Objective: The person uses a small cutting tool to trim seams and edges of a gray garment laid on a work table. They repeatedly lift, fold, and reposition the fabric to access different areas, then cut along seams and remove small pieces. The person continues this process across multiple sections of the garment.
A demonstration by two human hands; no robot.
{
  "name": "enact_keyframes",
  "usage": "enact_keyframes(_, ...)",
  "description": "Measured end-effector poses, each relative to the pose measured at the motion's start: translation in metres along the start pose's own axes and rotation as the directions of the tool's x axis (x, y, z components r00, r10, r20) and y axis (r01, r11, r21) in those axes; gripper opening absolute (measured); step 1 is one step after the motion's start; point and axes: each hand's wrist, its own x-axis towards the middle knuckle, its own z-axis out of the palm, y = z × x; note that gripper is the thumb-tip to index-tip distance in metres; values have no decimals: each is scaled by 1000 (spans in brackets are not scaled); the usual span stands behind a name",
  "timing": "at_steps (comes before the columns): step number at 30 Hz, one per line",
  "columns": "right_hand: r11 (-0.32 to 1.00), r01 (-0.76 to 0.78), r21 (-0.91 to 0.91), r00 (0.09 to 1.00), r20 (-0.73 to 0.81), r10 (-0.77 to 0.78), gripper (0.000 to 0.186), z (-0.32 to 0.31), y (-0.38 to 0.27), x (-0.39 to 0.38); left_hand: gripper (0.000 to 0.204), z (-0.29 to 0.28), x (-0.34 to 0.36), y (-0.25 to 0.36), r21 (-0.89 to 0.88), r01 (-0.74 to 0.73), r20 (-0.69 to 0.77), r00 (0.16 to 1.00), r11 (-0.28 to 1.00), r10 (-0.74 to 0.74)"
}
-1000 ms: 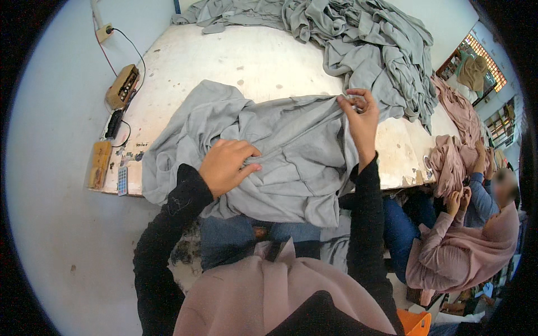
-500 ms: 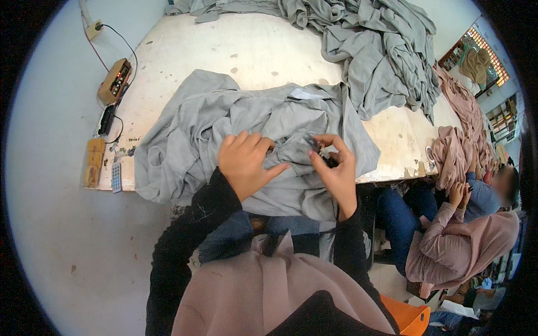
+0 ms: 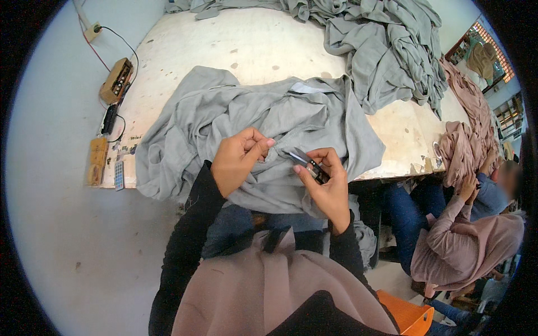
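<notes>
A crumpled grey garment (image 3: 224, 112) is spread along the near side of the table, with a white patch (image 3: 307, 88) near its far edge. My right hand (image 3: 328, 187) grips black thread snips (image 3: 310, 166), whose blades point up and left over the cloth. Left of the blades, my left hand (image 3: 241, 159) is closed in a pinch, thumb against forefinger, low over the garment. Whatever sits between those fingertips is too small to make out. A short gap separates the snips' tips from the pinch.
More grey cloth (image 3: 386, 56) is heaped at the far right of the pale table (image 3: 263, 45). Along the left wall are a brown box (image 3: 116, 80) with cables and a remote control (image 3: 119, 176). Pinkish cloth (image 3: 462, 145) and two people (image 3: 465, 241) are at the right.
The left hand has gone from spread fingers to a pinch. My right hand has shifted down slightly and turned, and the snips' blades now show clearly.
</notes>
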Motion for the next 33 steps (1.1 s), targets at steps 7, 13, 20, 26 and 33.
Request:
enact_keyframes(7, 972, 29, -233, 997, 73, -12, 26, 3, -19, 10, 26, 5, -5, -9, 43, -74, -104, 992, 996, 78)
enact_keyframes(13, 947, 104, -303, 993, 93, -79, 25, 10, -27, 14, 24, 8, -6, -9, 141, -110, -119, 985, 984, 127)
enact_keyframes(20, 900, 129, -417, 991, 40, -124, 24, 15, -28, 7, 24, 7, -6, -8, 176, -138, -134, 977, 975, 163)
enact_keyframes(26, 877, 263, -401, 957, -6, -290, 23, 23, -9, 4, 29, 3, 1, -18, 95, -100, -113, 987, 991, 110)
enact_keyframes(33, 885, 307, -349, 939, -40, -342, 21, 30, 5, 7, 34, -1, 8, -35, -122, -52, -28, 998, 991, 49)
